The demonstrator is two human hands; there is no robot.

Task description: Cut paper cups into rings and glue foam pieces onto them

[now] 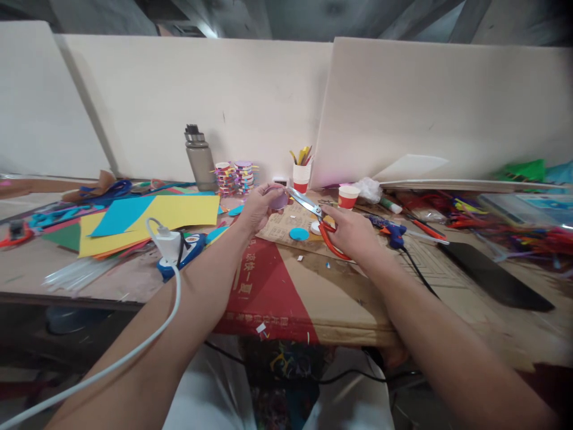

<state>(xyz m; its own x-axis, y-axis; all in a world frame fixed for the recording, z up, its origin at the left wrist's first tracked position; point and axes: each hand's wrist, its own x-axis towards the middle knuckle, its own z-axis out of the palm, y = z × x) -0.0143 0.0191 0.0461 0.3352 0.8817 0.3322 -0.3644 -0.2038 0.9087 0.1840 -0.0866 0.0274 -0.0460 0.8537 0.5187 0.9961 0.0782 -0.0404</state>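
Left hand (258, 208) grips a small purple paper disc (277, 197), held up over the bench (134, 280) mid-scene. Right hand (353, 232) is clenched through the orange handles of scissors (313, 216); blades part open, tips just beside the disc. Under both: flattened cardboard (286, 292), red panel with Chinese print, too small to read. A blue paper circle (298, 234) lies on it between the hands. Far side: grey water bottle (200, 158), stack of coloured rings (235, 177), red-white paper cup (301, 177) with sticks, second cup (348, 196). Left: yellow and blue paper sheets (147, 218), white power adapter (168, 243) with cable crossing the left forearm. Right: blue glue gun (394, 234), black slab (492, 276).
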